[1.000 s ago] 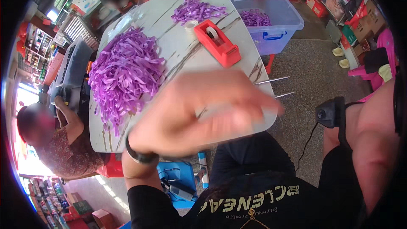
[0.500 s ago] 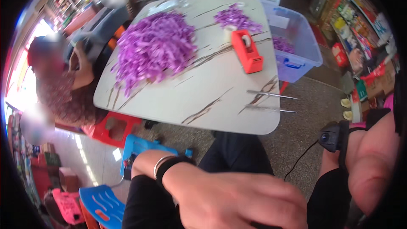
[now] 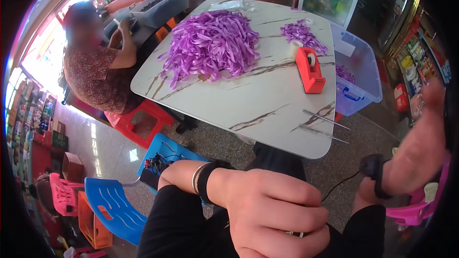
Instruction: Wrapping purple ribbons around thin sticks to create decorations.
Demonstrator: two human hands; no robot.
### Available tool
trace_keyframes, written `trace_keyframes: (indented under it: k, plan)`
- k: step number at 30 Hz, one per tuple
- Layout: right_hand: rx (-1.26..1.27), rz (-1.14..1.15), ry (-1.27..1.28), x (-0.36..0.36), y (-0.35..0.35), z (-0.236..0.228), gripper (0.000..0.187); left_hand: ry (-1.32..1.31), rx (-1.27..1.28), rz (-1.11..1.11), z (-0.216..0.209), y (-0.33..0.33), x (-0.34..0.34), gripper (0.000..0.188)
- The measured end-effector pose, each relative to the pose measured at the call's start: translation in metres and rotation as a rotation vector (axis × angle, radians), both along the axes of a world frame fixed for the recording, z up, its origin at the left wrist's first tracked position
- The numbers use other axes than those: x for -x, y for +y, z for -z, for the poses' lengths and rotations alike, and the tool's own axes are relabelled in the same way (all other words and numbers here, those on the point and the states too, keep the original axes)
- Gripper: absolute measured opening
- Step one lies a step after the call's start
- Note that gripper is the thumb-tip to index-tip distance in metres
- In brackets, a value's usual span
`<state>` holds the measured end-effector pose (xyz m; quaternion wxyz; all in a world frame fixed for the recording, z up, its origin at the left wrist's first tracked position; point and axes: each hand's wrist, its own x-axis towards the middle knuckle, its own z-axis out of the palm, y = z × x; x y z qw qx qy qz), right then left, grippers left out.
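My left hand (image 3: 275,210) is over my lap, its back toward me and its fingers curled under; a small pale bit shows between the fingers, too little to name. A dark band and a light bracelet circle that wrist. At the far right, my right hand (image 3: 420,138) is raised and smeared by motion, a black camera (image 3: 373,168) strapped at its wrist. On the marbled white table (image 3: 239,114) lie a big heap of purple ribbon strips (image 3: 213,43), a smaller purple ribbon pile (image 3: 303,34), a red tape dispenser (image 3: 311,71) and two thin metal rods (image 3: 326,119).
A clear plastic bin (image 3: 358,62) with purple pieces stands right of the table. At the left a person sits on a red stool (image 3: 148,119), hands near a grey bin (image 3: 160,7). A blue stool (image 3: 167,150) and blue chair (image 3: 114,210) are at my left.
My right hand has risen from the lower right toward the shelves. My left hand's fingers now show more curled. The whole scene has shifted rightward in view.
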<state>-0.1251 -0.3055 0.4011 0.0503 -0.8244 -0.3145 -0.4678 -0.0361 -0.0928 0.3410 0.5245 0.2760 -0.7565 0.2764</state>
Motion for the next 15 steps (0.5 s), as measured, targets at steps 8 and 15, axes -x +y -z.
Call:
trace_keyframes:
  k: [8,15]
  plan:
    - [-0.554,-0.060,0.819,-0.030,0.024,0.148,0.026,0.017,0.007,-0.220,0.044,0.002,-0.001,0.044]
    - [-0.788,0.110,1.016,-0.030,0.025,0.239,0.015,0.038,-0.795,-0.381,0.088,-0.032,-0.065,0.014]
